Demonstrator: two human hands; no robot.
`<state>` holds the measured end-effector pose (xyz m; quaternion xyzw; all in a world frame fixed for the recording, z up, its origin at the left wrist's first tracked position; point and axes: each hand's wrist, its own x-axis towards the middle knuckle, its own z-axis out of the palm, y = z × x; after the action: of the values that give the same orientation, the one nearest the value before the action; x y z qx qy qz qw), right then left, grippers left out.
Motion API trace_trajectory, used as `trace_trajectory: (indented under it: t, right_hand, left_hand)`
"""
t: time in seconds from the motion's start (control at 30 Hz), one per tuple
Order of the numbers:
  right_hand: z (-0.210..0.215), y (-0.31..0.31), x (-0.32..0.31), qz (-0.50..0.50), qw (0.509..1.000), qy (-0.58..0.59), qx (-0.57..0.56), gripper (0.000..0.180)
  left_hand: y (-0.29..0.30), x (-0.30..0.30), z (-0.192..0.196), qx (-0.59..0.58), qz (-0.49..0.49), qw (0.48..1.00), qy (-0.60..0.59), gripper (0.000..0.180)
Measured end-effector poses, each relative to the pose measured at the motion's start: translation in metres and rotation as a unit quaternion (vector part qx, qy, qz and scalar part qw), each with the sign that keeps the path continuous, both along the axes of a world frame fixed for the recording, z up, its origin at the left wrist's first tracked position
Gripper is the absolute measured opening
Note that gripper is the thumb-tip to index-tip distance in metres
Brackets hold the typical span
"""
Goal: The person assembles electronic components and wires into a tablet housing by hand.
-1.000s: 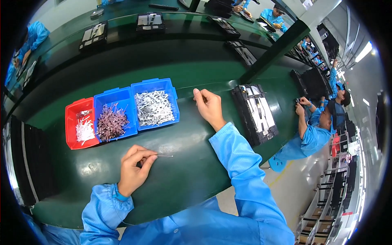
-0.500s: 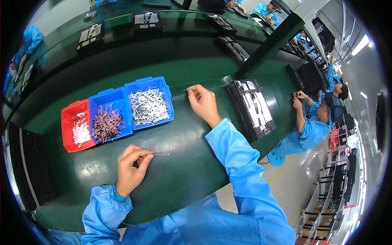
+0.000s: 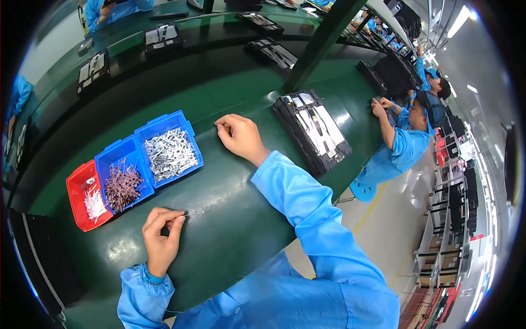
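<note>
My left hand is above the green bench, thumb and forefinger pinched on a thin pale wire-like piece that points to the right. Farther off and to the right, my right hand is closed, fingertips pressed to the thumb; whatever is between them, if anything, is too small to make out. It is just right of a blue bin of small white and silver parts. Beside that stand a second blue bin of brownish-purple wispy parts and a red bin of thin white pieces.
Right of my right hand lies a black tray stack with a silver-and-black device. A green post rises behind it. Similar trays rest on the far line. Black stacked trays stand at left. A co-worker sits at right.
The view has swung, so the bins, the device and both hands sit farther left in the picture. My left hand keeps its pinch on the thin piece; my right hand stays closed beside the bin.
</note>
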<state>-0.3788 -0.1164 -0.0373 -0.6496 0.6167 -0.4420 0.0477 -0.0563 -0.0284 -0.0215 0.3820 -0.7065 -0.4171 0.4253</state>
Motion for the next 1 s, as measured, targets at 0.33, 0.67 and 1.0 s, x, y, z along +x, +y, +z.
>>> trace_trajectory:
  t: [0.33, 0.67, 1.0]
  right_hand:
    - [-0.001, -0.007, 0.005, 0.003, 1.000, 0.011, -0.026, 0.011]
    - [-0.024, -0.096, -0.104, -0.320, 0.940, 0.036, -0.109, 0.063]
    - [-0.003, -0.140, -0.102, -0.386, 0.896, -0.218, 0.036, 0.113]
  left_hand:
    - [0.001, 0.002, 0.001, -0.001, 0.018, 1.000, -0.005, 0.010]
    - [-0.001, -0.007, -0.002, 0.026, 0.026, 0.999, 0.014, 0.009]
    - [-0.001, -0.003, 0.001, 0.007, 0.034, 0.998, -0.043, 0.012]
